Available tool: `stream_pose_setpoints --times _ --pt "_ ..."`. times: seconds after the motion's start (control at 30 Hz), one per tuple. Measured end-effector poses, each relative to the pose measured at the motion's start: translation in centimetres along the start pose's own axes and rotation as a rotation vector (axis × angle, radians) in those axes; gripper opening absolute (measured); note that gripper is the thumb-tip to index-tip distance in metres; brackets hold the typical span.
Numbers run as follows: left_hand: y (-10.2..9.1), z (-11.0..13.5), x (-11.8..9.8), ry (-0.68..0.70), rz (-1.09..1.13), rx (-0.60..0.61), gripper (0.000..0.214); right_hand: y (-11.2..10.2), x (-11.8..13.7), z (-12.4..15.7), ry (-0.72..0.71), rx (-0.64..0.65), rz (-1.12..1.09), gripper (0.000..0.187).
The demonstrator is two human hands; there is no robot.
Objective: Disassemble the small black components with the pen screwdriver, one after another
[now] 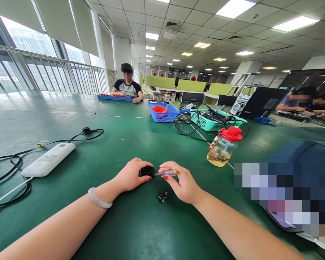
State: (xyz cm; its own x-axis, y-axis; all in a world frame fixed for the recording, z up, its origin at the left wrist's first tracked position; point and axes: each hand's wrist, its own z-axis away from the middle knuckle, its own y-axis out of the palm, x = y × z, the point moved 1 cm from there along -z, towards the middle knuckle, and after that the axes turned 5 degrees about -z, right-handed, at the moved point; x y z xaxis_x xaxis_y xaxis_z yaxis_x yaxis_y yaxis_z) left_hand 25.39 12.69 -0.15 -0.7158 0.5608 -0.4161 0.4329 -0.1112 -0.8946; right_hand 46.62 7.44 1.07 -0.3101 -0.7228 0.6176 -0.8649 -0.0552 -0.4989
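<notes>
My left hand (131, 176) is closed round a small black part (147, 171), pressing it against the green table (124, 144). My right hand (180, 182) pinches a small screwdriver (168, 173) with a clear handle, and its tip points left into the black part. A second small black piece (161, 196) lies loose on the table just below the two hands. A pale bangle (99, 199) sits on my left wrist.
A white power bank (48, 159) with black cables (13, 160) lies at the left. A red-lidded glass jar (224, 146) stands at the right, with a blue basket (162, 112) and a green basket (209, 121) behind. Seated people work at the far end and far right.
</notes>
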Motion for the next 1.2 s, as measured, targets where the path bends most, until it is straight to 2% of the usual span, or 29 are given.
stream_pose_setpoints --times 0.13,0.23,0.4,0.5,0.63,0.8,1.03,1.2 --pt "0.1 0.0 0.2 -0.010 0.012 0.002 0.042 -0.2 0.2 0.2 -0.069 -0.097 0.115 0.017" --pt "0.2 0.0 0.2 -0.019 0.027 0.008 0.045 -0.2 0.4 0.4 -0.091 -0.149 0.118 0.018" --pt "0.1 0.1 0.2 -0.017 0.045 0.024 0.045 0.2 0.0 0.3 0.072 -0.070 -0.012 0.016" --pt "0.1 0.1 0.2 -0.028 0.040 0.028 0.046 0.2 -0.2 0.2 0.112 -0.069 -0.039 0.015" --pt "0.1 0.0 0.2 -0.011 0.020 0.040 0.043 0.1 0.1 0.4 0.038 -0.084 -0.071 0.017" --pt "0.0 -0.1 0.1 0.013 0.010 0.041 0.041 0.2 0.6 0.5 -0.002 0.015 -0.025 0.024" --pt "0.1 -0.1 0.1 0.018 -0.002 0.036 0.041 0.4 0.7 0.6 -0.103 0.057 -0.029 0.027" --pt "0.2 0.0 0.0 0.082 -0.046 0.043 0.037 0.9 0.6 0.6 -0.084 0.143 0.009 0.032"
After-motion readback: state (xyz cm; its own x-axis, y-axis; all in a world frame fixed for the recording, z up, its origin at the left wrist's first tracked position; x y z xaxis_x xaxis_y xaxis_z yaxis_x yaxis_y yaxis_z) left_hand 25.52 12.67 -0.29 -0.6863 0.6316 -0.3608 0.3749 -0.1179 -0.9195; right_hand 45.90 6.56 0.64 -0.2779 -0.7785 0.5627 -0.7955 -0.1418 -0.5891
